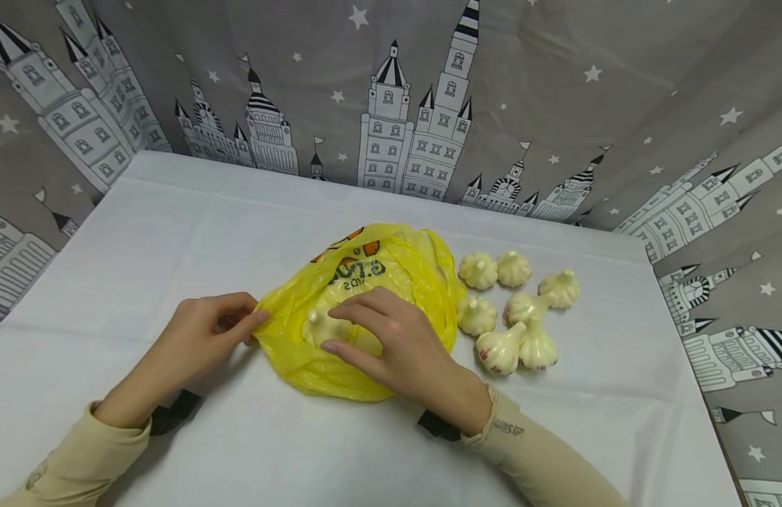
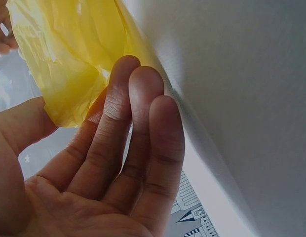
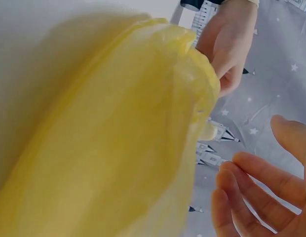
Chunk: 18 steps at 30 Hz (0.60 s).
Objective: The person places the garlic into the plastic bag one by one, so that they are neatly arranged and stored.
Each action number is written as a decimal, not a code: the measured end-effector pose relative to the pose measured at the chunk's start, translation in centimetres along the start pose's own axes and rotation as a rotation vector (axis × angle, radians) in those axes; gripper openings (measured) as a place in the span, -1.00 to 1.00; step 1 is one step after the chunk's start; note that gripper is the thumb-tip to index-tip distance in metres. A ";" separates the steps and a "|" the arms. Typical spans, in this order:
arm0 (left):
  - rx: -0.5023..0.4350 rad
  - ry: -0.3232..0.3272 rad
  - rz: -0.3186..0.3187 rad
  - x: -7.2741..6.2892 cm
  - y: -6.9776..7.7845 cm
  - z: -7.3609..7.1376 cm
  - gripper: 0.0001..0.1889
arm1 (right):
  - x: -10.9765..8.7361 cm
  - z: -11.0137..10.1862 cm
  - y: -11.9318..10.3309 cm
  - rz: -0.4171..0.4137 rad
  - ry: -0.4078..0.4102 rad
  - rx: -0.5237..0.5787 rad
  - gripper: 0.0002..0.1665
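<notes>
A yellow plastic bag (image 1: pixel 289 352) lies opened out on the white table, with dark and orange print on it. My left hand (image 1: pixel 216 324) pinches the bag's left edge between thumb and forefinger, as the left wrist view also shows; its other fingers stand free of the plastic. One garlic bulb (image 1: pixel 316 329) sits inside the bag's mouth. Over the bag hovers my right hand (image 1: pixel 397 341), thumb and fingers spread apart just right of that bulb. In the right wrist view the right hand (image 3: pixel 271 192) has nothing between its loosely bent fingers.
To the right of the bag, several garlic bulbs (image 1: pixel 500 350) lie grouped on the white tablecloth (image 1: pixel 612 380). The nearest of them, a bulb (image 1: pixel 476 315), is close against the bag's right side. A grey castle-print curtain (image 1: pixel 524 84) hangs behind the table.
</notes>
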State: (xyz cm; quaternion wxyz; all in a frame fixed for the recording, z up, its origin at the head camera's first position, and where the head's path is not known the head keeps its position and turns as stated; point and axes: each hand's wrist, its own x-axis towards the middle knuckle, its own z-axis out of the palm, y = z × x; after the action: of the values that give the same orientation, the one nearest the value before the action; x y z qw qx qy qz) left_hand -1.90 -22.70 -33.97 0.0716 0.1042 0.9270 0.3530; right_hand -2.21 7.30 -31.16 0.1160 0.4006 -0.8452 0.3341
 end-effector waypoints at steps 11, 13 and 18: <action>0.004 0.009 -0.002 -0.2 -0.1 0.1 -0.79 | -2.9 -3.1 0.7 0.010 0.087 0.018 -0.62; 0.004 0.010 0.003 -0.3 -0.2 0.2 -0.79 | -3.6 -3.9 1.1 0.028 0.108 0.016 -0.63; 0.007 0.012 0.013 -0.3 -0.2 0.2 -0.80 | -5.6 -6.2 2.4 0.081 0.183 -0.028 -0.58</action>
State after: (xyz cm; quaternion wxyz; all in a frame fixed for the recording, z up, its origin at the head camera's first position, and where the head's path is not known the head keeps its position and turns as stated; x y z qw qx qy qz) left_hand -1.63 -22.81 -34.22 0.0631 0.1084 0.9280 0.3507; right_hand -0.86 15.81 -30.26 0.1846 0.3324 -0.8511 0.3619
